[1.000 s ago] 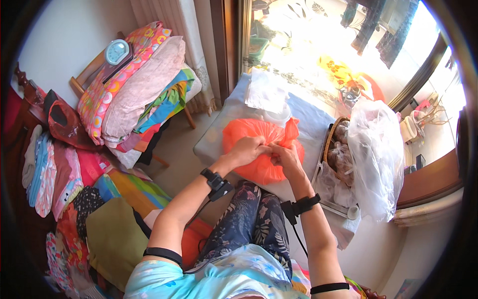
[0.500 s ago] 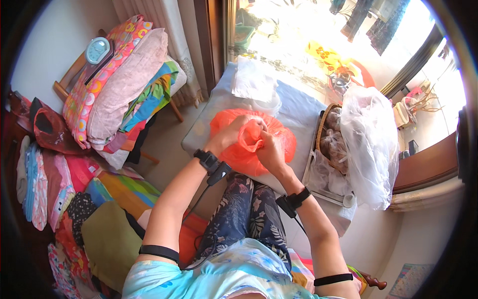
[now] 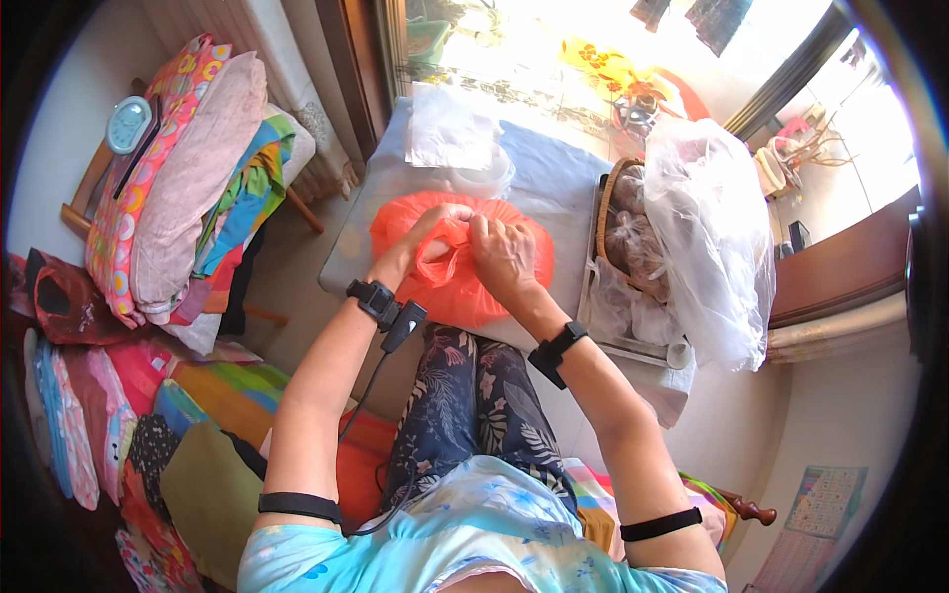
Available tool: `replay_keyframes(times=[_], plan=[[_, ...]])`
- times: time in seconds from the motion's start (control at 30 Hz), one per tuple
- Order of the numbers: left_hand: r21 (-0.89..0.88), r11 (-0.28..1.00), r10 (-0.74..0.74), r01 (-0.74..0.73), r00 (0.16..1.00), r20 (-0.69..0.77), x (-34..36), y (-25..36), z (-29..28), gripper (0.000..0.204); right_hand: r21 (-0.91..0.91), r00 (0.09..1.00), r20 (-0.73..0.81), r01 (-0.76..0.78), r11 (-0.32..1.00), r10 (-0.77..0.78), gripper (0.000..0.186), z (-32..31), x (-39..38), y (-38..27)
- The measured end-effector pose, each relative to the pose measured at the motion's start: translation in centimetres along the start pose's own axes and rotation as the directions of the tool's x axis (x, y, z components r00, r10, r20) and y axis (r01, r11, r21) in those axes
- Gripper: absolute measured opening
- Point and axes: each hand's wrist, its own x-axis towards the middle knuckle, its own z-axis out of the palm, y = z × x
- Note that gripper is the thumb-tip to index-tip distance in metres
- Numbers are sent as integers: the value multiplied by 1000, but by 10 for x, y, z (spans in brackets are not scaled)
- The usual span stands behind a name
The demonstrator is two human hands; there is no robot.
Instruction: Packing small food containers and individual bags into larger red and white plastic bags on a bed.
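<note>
An orange-red plastic bag (image 3: pixel 460 301) sits spread out and puffed on the light blue tablecloth in front of me. My left hand (image 3: pixel 427 235) pinches the left side of its gathered mouth. On the other side, my right hand (image 3: pixel 504 259) has its fingers curled on the bag's bunched rim, knuckles facing up. Between the hands the mouth forms a loose fold. What lies inside the bag is hidden. Just behind it stand a clear plastic tub (image 3: pixel 486 180) and a white plastic sheet or bag (image 3: pixel 450 128).
Right of the bag, a wicker basket (image 3: pixel 603 222) on a tray holds several knotted clear bags with brownish contents. A large clear plastic bag (image 3: pixel 707 237) drapes beside it. Folded cloths and a clock (image 3: pixel 129 125) lie on a chair at left; clothes (image 3: pixel 213 484) are piled below.
My right hand has turned so its back faces up, and the hands sit slightly differently on the bag's mouth. The whole view has shifted, so the table appears farther left and up.
</note>
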Motion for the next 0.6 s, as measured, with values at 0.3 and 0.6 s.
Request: replay_keyframes(times=[0.3,0.6], plan=[[-559,742,-352,370,925,145,30,14,-2,25,82,966,-198,-153,985,167,10,21,-6,8],[-392,820,-293,417,894,339,44,-19,-14,14,243,954,-178,-193,950,240,17,21,-8,7]])
